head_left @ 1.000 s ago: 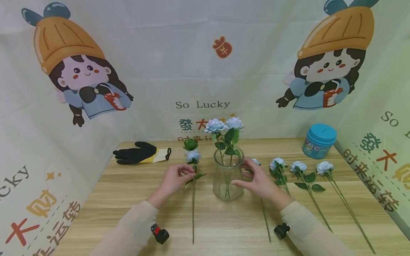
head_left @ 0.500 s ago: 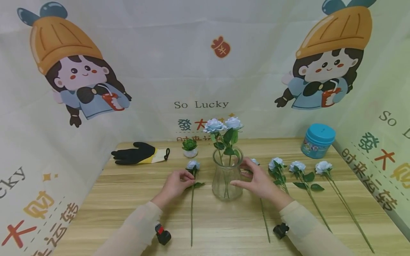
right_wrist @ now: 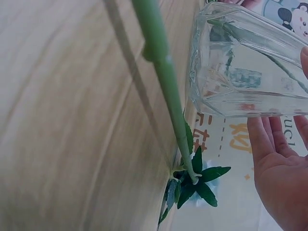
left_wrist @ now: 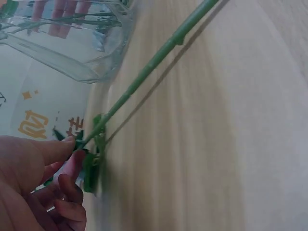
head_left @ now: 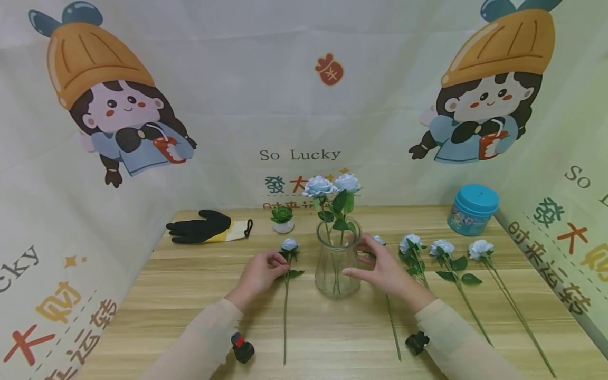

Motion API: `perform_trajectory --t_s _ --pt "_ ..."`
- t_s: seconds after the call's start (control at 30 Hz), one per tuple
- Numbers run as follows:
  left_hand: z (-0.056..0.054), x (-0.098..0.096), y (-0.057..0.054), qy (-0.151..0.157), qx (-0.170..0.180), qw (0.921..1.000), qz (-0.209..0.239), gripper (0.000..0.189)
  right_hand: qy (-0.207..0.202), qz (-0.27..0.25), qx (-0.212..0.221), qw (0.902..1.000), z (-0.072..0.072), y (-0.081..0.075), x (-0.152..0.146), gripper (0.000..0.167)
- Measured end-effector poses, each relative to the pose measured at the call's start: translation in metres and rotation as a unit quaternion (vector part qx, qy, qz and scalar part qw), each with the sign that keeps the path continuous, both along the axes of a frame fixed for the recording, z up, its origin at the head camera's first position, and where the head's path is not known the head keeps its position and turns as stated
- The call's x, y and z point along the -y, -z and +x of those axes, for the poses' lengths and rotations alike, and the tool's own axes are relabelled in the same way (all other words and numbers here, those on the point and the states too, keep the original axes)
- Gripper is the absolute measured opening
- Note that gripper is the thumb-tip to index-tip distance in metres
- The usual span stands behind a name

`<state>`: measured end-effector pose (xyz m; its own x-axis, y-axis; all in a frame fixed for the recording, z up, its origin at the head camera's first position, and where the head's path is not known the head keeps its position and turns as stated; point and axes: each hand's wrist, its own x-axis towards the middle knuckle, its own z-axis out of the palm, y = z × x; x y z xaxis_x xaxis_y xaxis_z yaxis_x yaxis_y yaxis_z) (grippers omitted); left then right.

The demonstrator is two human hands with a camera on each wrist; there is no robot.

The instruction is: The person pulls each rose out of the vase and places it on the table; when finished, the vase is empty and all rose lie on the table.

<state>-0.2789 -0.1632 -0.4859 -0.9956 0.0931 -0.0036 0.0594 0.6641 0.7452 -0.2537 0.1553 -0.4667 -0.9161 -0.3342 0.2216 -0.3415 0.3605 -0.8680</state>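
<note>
My left hand [head_left: 261, 272] pinches the stem of a pale blue rose [head_left: 285, 316] between thumb and forefinger, just below its bloom. In the left wrist view the green stem [left_wrist: 144, 74] slants up from those fingertips, its shadow close beside it on the wood. A clear glass vase [head_left: 325, 274] stands upright at the middle, with two pale blue roses [head_left: 319, 187] in it. My right hand [head_left: 387, 269] holds the vase from the right side, thumb in front and fingers behind. Beneath that hand lies another rose, its stem [head_left: 391, 322] pointing towards me.
Several more pale blue roses [head_left: 442, 247] lie on the wooden table [head_left: 342, 343] at the right. Along the back are a black and yellow glove [head_left: 204, 228], a small potted succulent [head_left: 283, 219] and a blue lidded tub [head_left: 473, 210]. A printed cloth [head_left: 228, 105] surrounds the table.
My left hand has come slightly towards me with the rose, its bloom moving off the succulent's pot, which now shows. My right hand and the vase have stayed put.
</note>
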Motion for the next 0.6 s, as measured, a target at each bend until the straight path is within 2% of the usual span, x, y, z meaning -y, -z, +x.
perform_trajectory --t_s 0.1,0.23,0.43,0.6 --pt "-0.001 0.0 -0.011 0.005 -0.017 0.9998 -0.005 0.008 -0.001 -0.001 0.003 1.0 0.0 0.0 0.001 0.07" --pt "-0.001 -0.008 -0.034 0.017 -0.053 0.9982 0.021 0.011 -0.001 -0.003 0.005 1.0 0.001 -0.001 0.0 0.071" --pt "0.0 -0.028 -0.066 0.028 -0.097 0.9897 0.102 0.016 -0.001 -0.003 0.003 1.0 0.001 -0.001 -0.001 0.07" --pt "0.0 -0.045 -0.079 0.039 -0.114 0.9769 0.177 0.018 -0.004 -0.007 -0.001 1.0 0.001 0.0 0.0 0.069"
